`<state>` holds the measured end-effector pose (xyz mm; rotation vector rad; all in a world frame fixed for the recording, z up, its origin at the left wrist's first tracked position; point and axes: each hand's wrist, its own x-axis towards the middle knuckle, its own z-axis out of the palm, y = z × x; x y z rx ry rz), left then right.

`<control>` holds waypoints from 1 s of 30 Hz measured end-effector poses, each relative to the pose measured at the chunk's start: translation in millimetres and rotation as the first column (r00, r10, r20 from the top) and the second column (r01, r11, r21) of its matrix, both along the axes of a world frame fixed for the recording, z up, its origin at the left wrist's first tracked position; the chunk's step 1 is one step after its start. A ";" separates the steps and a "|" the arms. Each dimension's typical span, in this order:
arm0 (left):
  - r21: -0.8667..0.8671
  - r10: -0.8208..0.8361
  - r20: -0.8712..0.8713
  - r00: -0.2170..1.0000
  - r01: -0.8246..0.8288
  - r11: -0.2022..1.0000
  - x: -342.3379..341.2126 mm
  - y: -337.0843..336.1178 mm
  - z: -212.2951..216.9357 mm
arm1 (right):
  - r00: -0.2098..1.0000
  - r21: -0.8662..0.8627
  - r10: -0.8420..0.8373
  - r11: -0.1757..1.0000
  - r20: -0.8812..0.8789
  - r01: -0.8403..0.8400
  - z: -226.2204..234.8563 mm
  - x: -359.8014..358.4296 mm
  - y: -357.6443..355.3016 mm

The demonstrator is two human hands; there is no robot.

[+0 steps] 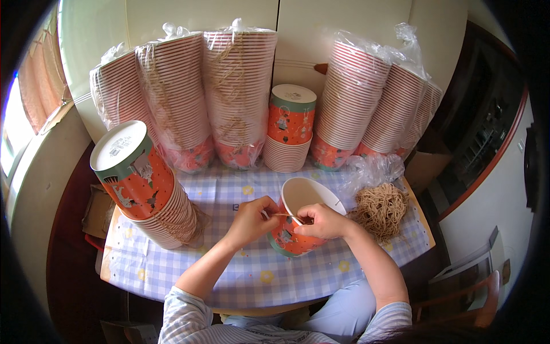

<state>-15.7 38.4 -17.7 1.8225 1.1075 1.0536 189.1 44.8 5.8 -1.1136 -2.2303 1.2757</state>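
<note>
An orange paper bucket (286,236) with a green base band and white inside stands tilted on the table in front of me. A thin tan cord (281,214) runs from my left hand to its near rim. My left hand (252,221) is closed in a pinch on that cord, just left of the bucket. At the near rim my right hand (325,221) is closed, its fingertips curled on the cord by the bucket's wall. The cord's end in the right fingers is partly hidden. On the far right of the rim is a small dark mark or hole.
A pile of tan cords (382,209) lies right of the bucket, beside a crumpled clear plastic bag (372,172). An upside-down bucket stack (140,180) with cords hanging stands at left. Tall bagged stacks (239,92) and a shorter stack (289,129) line the back of the checked tablecloth (223,275).
</note>
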 end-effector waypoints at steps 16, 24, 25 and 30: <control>-0.004 -0.009 0.027 1.000 0.009 1.000 -0.5 2.1 -0.3 | 1.000 -0.015 0.018 1.000 -0.005 -0.019 -5.8 2.0 2.3; -0.023 -0.064 0.040 0.997 0.065 0.998 1.0 -0.5 2.5 | 1.000 -0.003 0.010 1.000 0.016 -0.010 -2.5 1.7 2.1; -0.022 -0.067 0.040 0.997 0.068 0.997 1.0 -0.8 2.7 | 1.000 0.002 0.011 1.000 0.015 -0.011 -1.9 1.3 1.9; -0.014 -0.070 0.074 0.995 0.071 0.997 2.3 0.8 -3.7 | 1.000 0.007 0.004 1.000 -0.007 -0.004 -0.8 0.4 0.6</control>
